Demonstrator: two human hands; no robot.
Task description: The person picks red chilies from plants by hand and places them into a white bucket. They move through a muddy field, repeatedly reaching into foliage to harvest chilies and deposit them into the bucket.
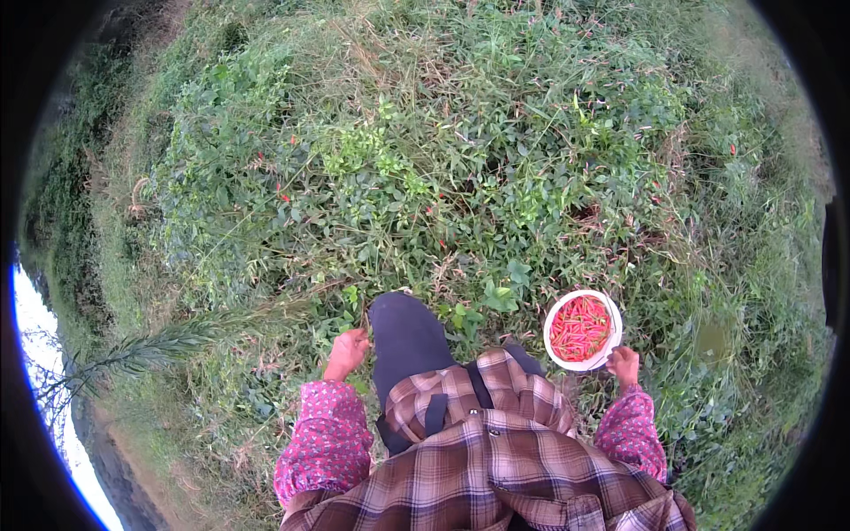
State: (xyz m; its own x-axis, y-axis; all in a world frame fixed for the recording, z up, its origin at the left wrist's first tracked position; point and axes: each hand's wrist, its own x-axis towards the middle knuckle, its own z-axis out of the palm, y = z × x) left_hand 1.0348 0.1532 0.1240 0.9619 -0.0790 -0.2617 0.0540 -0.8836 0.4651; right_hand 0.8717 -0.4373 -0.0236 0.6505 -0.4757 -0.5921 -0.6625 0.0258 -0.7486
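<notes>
My right hand grips the near rim of a round white bucket, or its thin handle; which of the two I cannot tell. Inside the bucket lies a heap of slim red chili peppers, some with green stems. My left hand hangs beside my raised knee in dark trousers, over the weeds. Its fingers are curled, and whether something small is between them is hidden. Both forearms wear pink patterned sleeves.
Dense low plants and grass cover the slope ahead. Scattered red peppers show among the leaves, one farther right. A tall feathery weed leans in from the left. My plaid shirt fills the lower middle.
</notes>
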